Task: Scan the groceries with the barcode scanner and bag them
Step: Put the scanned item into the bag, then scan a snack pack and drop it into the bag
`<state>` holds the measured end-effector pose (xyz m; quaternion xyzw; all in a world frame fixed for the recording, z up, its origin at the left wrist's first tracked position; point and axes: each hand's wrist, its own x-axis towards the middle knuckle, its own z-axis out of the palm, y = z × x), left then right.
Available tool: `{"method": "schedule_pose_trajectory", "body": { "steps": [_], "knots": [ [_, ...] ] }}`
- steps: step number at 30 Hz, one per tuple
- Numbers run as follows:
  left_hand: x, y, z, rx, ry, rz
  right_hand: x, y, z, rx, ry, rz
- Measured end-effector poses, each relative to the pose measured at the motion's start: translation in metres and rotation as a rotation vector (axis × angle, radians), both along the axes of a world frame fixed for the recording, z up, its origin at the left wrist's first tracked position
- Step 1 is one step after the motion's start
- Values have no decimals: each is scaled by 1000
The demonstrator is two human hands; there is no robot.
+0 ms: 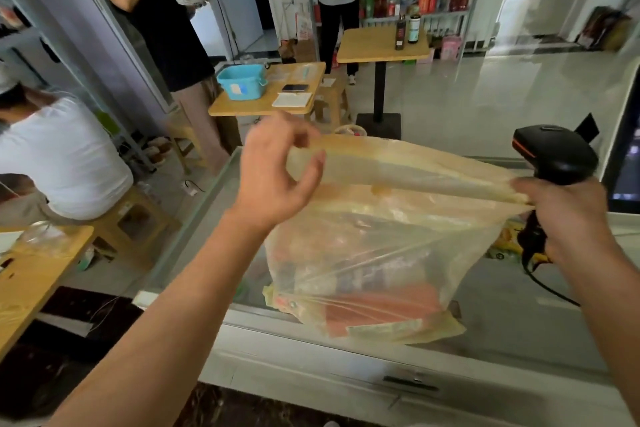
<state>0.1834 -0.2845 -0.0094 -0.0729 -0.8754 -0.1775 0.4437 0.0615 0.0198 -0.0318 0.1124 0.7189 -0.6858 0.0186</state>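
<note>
Left forearm: bare, reaching from the lower-left corner up toward the bag.
Surface: glass-topped white chest across the lower half; its right end is cut off by the frame.
Bag: translucent yellowish plastic, held over the surface between both hands, with the mouth rim stretched taut from left to right. Its bottom looks to rest on the glass near the front edge, though the blur leaves that unsure.
Left grip: thumb and forefinger pinch the bag's left rim; the remaining fingers are loosely curled.
Right grip: curled round the barcode scanner's handle; the bag's right rim end meets this hand at the thumb side. The fingertips are hidden behind the back of the hand.
Barcode scanner: black with an orange stripe, its head above the right grip, just behind the bag's rim.
Red packet: flat, low in the bag, seen through the plastic; print too blurred to read.
Dark packet: just above the red packet inside the bag; pale lettering, illegible.
Yellow packet: on the surface behind the right grip, mostly hidden by it.
Cable: black, trailing from the scanner's handle across the glass and passing behind the right forearm.
</note>
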Motion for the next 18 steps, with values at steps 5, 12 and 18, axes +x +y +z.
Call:
{"method": "schedule_pose_trajectory", "body": {
  "steps": [5, 12, 18],
  "knots": [
    [-2, 35, -26, -381, -852, -304, -6, -3, 0, 40, 3, -10],
    [44, 39, -78, -87, -1131, -482, -5, -5, -16, 92, -19, 27],
    [67, 59, -164, -619, -949, -80, 5, -9, -30, 75, -53, 67]
  ]
}}
